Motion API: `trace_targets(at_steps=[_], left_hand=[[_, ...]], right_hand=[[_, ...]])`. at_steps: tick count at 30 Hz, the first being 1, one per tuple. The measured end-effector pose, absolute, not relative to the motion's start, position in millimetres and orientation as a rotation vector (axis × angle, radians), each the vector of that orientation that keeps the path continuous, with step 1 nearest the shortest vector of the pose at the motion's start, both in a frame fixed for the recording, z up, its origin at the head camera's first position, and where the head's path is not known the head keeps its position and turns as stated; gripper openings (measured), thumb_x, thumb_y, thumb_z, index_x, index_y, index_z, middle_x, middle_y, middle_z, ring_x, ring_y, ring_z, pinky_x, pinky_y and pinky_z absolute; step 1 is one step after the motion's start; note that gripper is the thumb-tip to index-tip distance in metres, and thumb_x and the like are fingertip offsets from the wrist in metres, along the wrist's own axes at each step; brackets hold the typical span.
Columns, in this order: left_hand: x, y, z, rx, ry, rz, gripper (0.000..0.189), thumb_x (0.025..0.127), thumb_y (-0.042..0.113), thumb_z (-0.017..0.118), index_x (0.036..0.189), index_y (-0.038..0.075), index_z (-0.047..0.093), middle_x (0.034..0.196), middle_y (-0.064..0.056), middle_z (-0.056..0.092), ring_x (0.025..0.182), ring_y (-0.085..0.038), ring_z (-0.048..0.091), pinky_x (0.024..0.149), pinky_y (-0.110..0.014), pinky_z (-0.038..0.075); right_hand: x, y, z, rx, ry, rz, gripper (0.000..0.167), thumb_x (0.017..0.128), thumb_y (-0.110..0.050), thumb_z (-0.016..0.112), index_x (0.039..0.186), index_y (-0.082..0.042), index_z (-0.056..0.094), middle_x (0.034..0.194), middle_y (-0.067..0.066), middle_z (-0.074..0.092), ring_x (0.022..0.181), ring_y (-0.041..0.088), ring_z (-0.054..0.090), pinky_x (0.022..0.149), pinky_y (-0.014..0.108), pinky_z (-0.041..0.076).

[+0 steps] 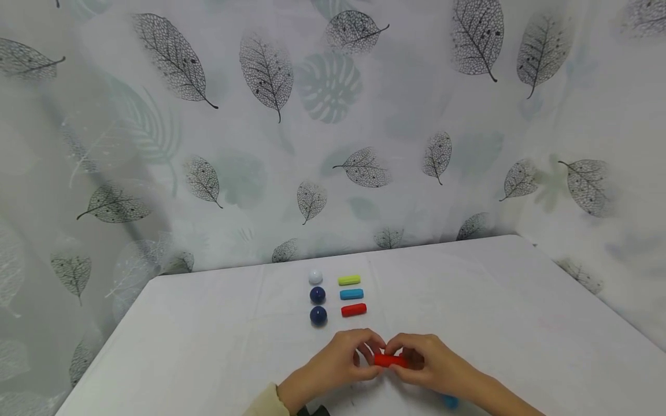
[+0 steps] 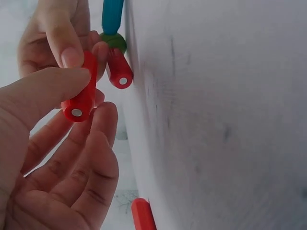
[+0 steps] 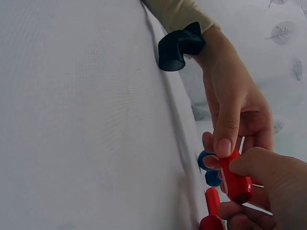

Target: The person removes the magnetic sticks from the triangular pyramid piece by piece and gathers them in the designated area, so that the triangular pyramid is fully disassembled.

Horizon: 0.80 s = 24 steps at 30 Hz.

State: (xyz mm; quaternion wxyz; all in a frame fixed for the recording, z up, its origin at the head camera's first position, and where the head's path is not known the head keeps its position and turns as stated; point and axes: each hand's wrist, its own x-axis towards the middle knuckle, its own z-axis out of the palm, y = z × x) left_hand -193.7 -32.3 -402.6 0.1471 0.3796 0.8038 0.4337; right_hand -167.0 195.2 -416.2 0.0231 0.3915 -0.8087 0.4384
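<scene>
Both hands meet over the near part of the table in the head view. A red magnetic rod (image 1: 386,360) lies between them, with its pale round metal end showing in the left wrist view. My left hand (image 1: 343,355) pinches one end, thumb laid across it and the lower fingers loosely bent. The other end is gripped by my right hand (image 1: 436,363), thumb on top. Close by its fingertips, a second red rod (image 2: 119,69) meets a green ball (image 2: 114,42), with a blue rod (image 2: 112,17) beyond. Part of that blue rod (image 1: 450,401) shows under the right forearm.
Ahead of the hands stand a white ball (image 1: 315,277) and two dark blue balls (image 1: 318,315) in a column. Beside them lie a yellow-green rod (image 1: 349,280), a blue rod (image 1: 351,294) and a red rod (image 1: 354,310). A leaf-patterned curtain (image 1: 312,144) hangs behind the white table (image 1: 208,335).
</scene>
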Motion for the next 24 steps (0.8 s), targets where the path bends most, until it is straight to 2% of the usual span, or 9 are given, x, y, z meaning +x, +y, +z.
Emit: trace_targets(at_steps=[16, 24], left_hand=[[-199, -38, -407, 1.158, 2.406, 1.182, 0.022, 0.087, 0.012, 0.074, 0.108, 0.012, 0.071, 0.094, 0.008, 0.068, 0.085, 0.003, 0.058, 0.075, -0.016, 0.05], [-208, -45, -407, 1.014, 2.483, 1.146, 0.02, 0.086, 0.016, 0.075, 0.105, 0.013, 0.07, 0.093, 0.009, 0.067, 0.084, 0.001, 0.057, 0.079, -0.02, 0.05]], right_hand=[[-173, 204, -416, 1.31, -2.474, 1.341, 0.011, 0.092, -0.009, 0.067, 0.102, -0.012, 0.065, 0.088, -0.002, 0.064, 0.075, 0.0, 0.055, 0.059, 0.02, 0.051], [-176, 214, -409, 1.276, -2.518, 1.269, 0.009, 0.092, -0.01, 0.067, 0.101, -0.011, 0.067, 0.089, -0.003, 0.065, 0.075, 0.002, 0.055, 0.059, 0.02, 0.05]])
